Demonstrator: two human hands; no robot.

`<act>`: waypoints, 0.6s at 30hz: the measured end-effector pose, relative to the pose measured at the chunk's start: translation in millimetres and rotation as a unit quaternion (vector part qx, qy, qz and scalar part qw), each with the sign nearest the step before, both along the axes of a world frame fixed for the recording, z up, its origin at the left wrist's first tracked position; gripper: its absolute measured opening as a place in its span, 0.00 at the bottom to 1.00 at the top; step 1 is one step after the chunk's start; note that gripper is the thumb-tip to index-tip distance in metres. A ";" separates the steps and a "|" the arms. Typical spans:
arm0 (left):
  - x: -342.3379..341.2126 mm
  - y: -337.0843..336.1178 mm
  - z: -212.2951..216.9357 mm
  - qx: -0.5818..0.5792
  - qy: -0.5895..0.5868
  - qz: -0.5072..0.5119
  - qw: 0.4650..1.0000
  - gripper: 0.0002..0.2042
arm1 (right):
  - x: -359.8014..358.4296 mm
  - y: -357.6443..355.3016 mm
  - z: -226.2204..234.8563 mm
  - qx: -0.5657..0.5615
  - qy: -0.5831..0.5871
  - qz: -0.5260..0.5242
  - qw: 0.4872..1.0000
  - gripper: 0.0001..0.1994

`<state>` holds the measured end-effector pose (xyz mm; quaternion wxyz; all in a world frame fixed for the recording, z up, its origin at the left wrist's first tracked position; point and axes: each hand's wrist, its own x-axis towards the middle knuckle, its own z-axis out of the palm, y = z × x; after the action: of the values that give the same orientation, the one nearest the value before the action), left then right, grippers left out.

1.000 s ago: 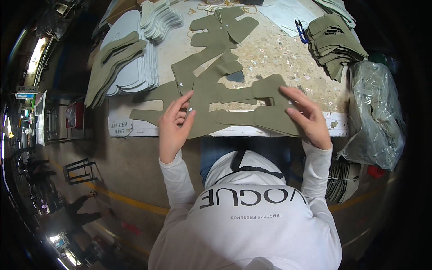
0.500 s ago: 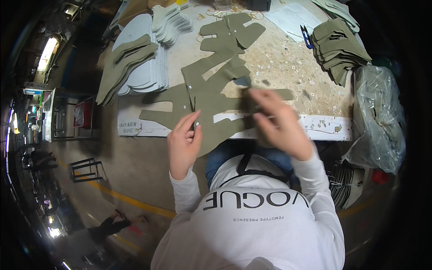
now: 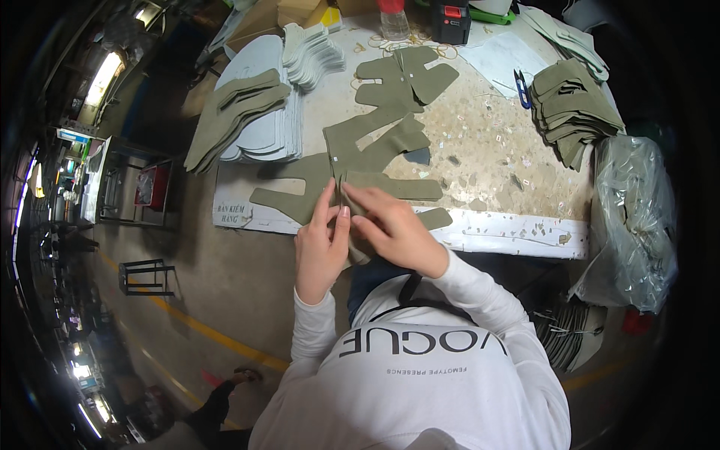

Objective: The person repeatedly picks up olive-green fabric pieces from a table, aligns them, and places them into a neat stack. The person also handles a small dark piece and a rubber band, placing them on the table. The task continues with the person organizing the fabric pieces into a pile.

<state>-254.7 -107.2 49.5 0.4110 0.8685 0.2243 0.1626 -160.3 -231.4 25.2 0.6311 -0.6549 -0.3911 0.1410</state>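
Flat olive-green cut pieces (image 3: 292, 189) with long strap-like arms lie overlapped along the near edge of the table and up its middle. Small white tags dot them. My left hand (image 3: 321, 251) rests at the near edge of these pieces, index finger and thumb stretched up along a seam between two pieces. Beside it, my right hand (image 3: 397, 231) reaches in from the right, its fingers extended leftward over the olive fabric and its thumb apart below them. The fingertips of both hands nearly meet. Part of the fabric under them is hidden.
Olive pieces lie on stacked pale grey panels (image 3: 259, 97) at the left. At the right are another olive stack (image 3: 570, 101), blue thread snips (image 3: 521, 88) and a clear plastic bag (image 3: 634, 217). A black box (image 3: 450, 22) and bottle (image 3: 394, 21) stand at the back.
My right hand has moved left, from over the right-hand straps to beside my left hand. The straps there now lie flatter. The whole view has shifted slightly.
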 end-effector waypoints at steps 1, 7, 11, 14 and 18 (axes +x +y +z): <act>0.7 0.5 1.6 -0.011 0.018 -0.010 1.000 0.22 | 6.0 -9.0 -1.0 -0.001 0.036 0.005 0.999 0.21; 10.6 15.6 29.6 0.125 0.087 -0.175 0.973 0.21 | 55.9 -56.6 -23.8 0.024 0.020 -0.188 0.982 0.14; 35.0 29.9 65.1 0.176 0.011 -0.283 0.943 0.21 | 69.6 -72.2 -41.9 0.036 0.063 -0.224 0.972 0.13; 59.2 41.2 100.1 0.205 0.002 -0.348 0.915 0.21 | 65.5 -77.8 -46.2 0.005 0.057 -0.217 0.974 0.13; 84.4 71.4 152.2 0.182 -0.004 -0.417 0.891 0.21 | 61.5 -79.6 -43.6 -0.016 0.021 -0.240 0.970 0.12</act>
<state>-170.3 -35.8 201.8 0.2769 0.9410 -0.1936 0.0178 -98.8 -311.0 -18.4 0.6440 -0.7365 -0.2070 0.0055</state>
